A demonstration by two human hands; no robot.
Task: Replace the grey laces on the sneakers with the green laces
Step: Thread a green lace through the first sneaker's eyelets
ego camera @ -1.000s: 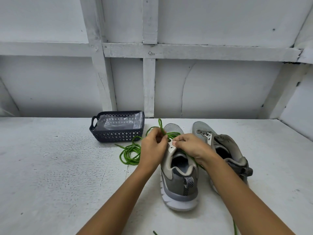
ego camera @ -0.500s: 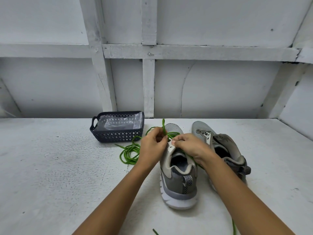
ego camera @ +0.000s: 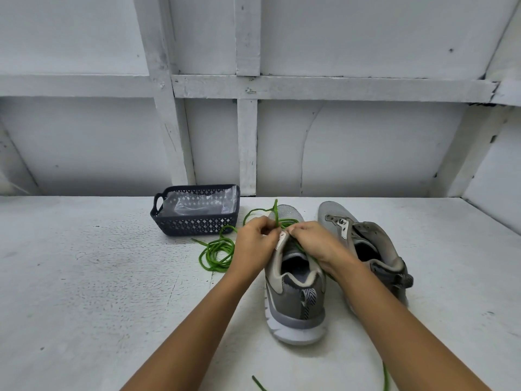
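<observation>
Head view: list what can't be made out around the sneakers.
Eyelets of the near sneaker: head view, covered by the left hand and right hand.
One end of the green lace: head view, cut off by the bottom edge.
Contents of the basket: head view, veiled by clear plastic.
Right hand's grip, lace or eyelet tab: head view, too small.
</observation>
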